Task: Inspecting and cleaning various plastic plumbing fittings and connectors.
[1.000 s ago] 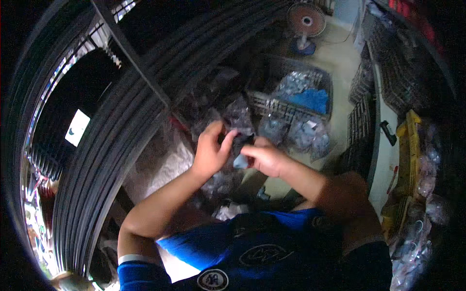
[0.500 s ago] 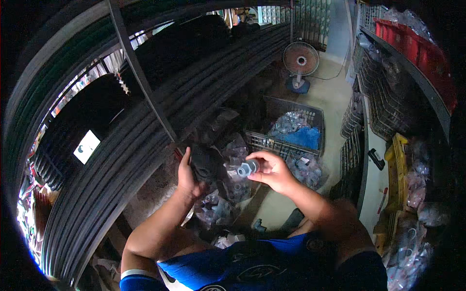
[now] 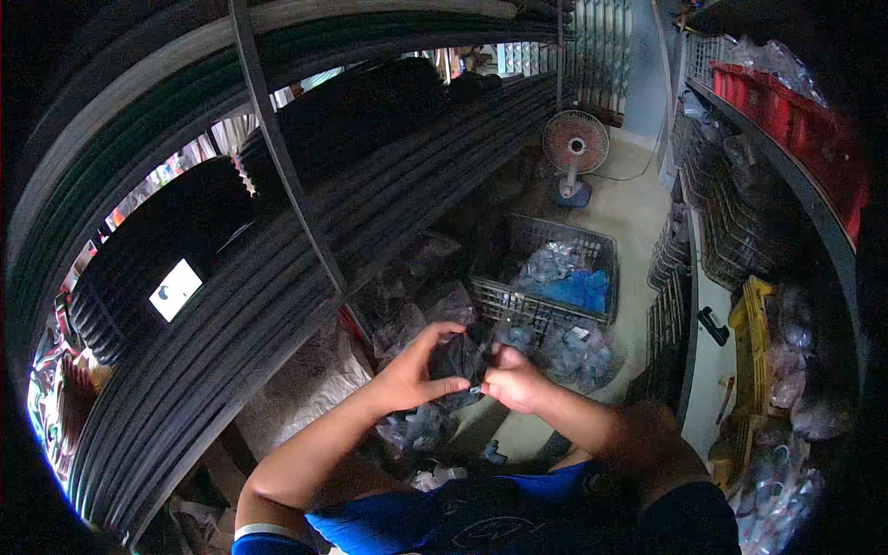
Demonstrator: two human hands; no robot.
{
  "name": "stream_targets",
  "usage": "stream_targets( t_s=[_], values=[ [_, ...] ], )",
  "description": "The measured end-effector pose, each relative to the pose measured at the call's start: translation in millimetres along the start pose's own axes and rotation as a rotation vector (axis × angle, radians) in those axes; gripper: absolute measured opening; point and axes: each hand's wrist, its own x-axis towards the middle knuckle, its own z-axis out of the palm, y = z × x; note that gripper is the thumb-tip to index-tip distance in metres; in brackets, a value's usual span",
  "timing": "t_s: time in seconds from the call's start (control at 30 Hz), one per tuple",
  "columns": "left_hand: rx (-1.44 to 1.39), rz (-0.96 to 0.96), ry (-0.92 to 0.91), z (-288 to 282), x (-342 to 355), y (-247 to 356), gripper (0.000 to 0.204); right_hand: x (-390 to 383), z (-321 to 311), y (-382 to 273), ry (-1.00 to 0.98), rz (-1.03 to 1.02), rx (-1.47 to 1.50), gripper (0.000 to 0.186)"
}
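Note:
My left hand (image 3: 416,375) grips a dark, crumpled bag (image 3: 461,354) in front of me, thumb low, fingers at its upper left. At the bag's lower right, my right hand (image 3: 513,384) is closed on a small pale grey fitting (image 3: 474,388), mostly hidden by the fingers and bag. Clear plastic bags of fittings (image 3: 573,356) lie just beyond my hands on the floor, and another clump (image 3: 416,430) sits below the left hand.
A dark plastic crate (image 3: 546,303) holds silvery and blue bags behind the hands. A fan (image 3: 575,148) stands farther back. Racked dark hoses (image 3: 185,370) and a metal post (image 3: 291,176) line the left; stacked baskets (image 3: 726,213) and yellow bins (image 3: 754,342) line the right.
Half a second ago the grey fitting was exposed in my right hand, apart from the dark bag. Now both hands have come together lower down, and the fitting is largely covered.

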Motion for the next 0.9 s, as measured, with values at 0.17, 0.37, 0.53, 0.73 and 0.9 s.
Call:
stream_targets(
  t_s=[0.17,0.37,0.53,0.73,0.9],
  values=[
    [0.292,-0.112,-0.228,2.8,-7.8,3.3,0.093,1.9,11.6,8.4,0.013,-0.222,-0.548,0.053],
    [0.592,-0.110,-0.059,17.7,-5.5,14.4,0.081,-0.1,-0.7,-4.2,0.079,0.145,-0.525,0.039],
    [0.727,-0.048,0.009,23.8,-6.2,23.9,0.082,-2.6,-7.5,-5.2,-0.041,0.040,-0.478,0.032],
    [0.691,-0.152,-0.012,29.5,-9.0,13.6,0.043,-16.0,4.5,-17.9,-0.010,-0.224,-1.414,0.026],
    [-0.003,-0.422,-0.371,11.3,-13.3,-0.6,0.057,-19.5,16.3,-27.6,-0.193,-0.488,-1.549,0.023]
  ],
)
